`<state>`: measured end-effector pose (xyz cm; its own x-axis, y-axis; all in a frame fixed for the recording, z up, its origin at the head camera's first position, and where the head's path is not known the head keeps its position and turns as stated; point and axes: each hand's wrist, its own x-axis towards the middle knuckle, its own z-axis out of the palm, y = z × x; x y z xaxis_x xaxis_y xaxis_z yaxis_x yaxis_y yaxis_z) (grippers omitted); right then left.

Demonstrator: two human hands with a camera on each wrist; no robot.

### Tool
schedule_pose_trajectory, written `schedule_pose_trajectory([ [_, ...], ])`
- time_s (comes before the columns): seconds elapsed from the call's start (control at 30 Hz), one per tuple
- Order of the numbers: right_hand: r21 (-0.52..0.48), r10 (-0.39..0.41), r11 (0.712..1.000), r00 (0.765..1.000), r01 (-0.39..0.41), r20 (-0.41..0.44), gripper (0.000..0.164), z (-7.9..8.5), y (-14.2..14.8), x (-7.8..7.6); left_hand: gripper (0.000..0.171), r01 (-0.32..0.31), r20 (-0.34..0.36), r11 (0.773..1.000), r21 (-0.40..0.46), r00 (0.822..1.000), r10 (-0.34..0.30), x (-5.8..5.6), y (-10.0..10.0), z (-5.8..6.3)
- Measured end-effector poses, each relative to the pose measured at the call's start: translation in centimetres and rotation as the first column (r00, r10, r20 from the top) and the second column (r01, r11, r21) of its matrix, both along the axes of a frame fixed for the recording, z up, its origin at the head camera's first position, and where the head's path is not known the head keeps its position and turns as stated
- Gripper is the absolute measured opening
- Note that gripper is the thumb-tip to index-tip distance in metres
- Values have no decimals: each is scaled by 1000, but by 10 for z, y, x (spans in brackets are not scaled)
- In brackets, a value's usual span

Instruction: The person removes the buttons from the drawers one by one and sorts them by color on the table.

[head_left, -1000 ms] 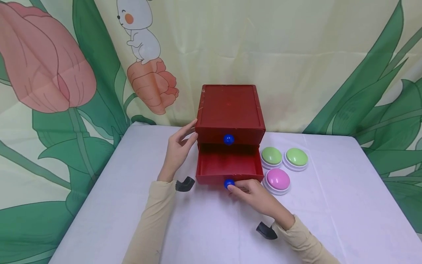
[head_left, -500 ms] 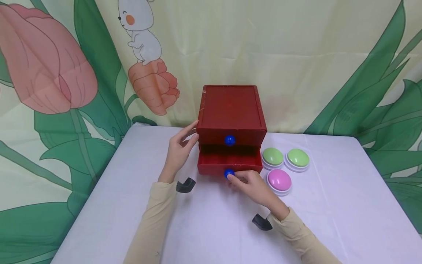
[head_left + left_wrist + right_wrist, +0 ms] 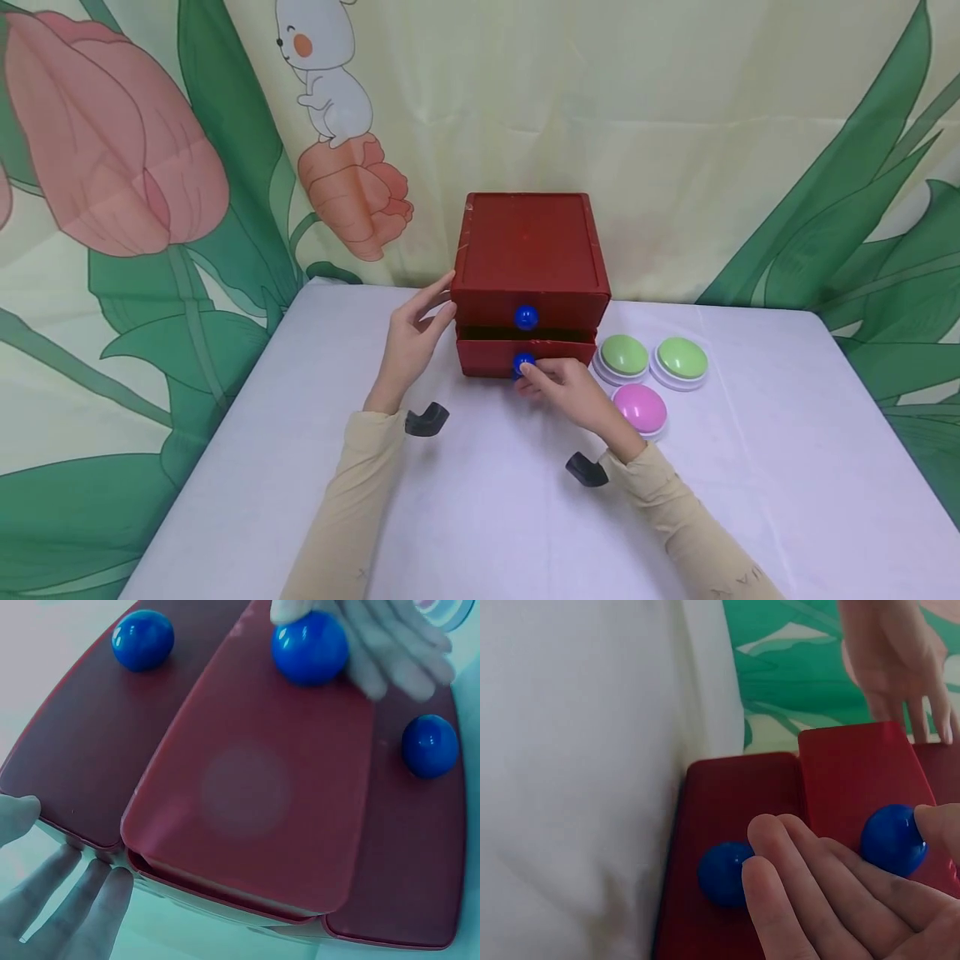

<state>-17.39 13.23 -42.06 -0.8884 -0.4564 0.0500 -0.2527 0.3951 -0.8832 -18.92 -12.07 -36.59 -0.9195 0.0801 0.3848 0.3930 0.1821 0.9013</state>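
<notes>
A red drawer cabinet point(image 3: 528, 242) stands at the back of the table with its middle drawer point(image 3: 483, 358) part way out. My right hand point(image 3: 577, 392) is at that drawer's blue knob point(image 3: 524, 362). In the right wrist view the thumb touches one side of the middle knob point(image 3: 894, 840), with the index finger along the other; the remaining fingers extend past it, in front of the lower blue knob point(image 3: 724, 874). My left hand point(image 3: 408, 354) steadies the cabinet's left side, fingers point(image 3: 94, 900) spread along the wall and thumb at the front edge.
Two green push buttons point(image 3: 624, 355) point(image 3: 681, 358) and a pink one point(image 3: 640, 408) sit right of the cabinet, close to my right forearm. A printed curtain point(image 3: 675, 150) hangs behind the white-covered table point(image 3: 480, 517). Black curved pieces point(image 3: 427, 419) point(image 3: 587, 470) project at both wrists.
The middle drawer has slid inward, from well out to only a narrow gap above it. My right hand has moved toward the cabinet with the knob; the left hand keeps its place.
</notes>
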Motion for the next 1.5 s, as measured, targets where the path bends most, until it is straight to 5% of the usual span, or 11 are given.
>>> schedule_pose_trajectory([
  [0.17,-14,-29,999,1000,29,-5,39,-1,-2,-11,48,7,-46,1000,9,999,-7,-14,-3,-20],
  [0.5,-3,-79,997,996,79,35,43,-5,-3,-21,48,-6,-34,1000,8,999,6,-14,-2,-17],
  [0.93,112,-141,985,986,131,84,48,-9,2,-13,49,-5,-16,1000,14,1000,5,-14,-2,-19],
  [1.2,88,-126,990,983,115,137,51,-23,5,-13,50,-5,26,1000,13,1000,4,-13,-1,-16],
  [1.5,53,-135,990,978,128,161,45,-42,-7,-23,49,-3,-31,1000,27,1000,4,-13,-2,-20],
])
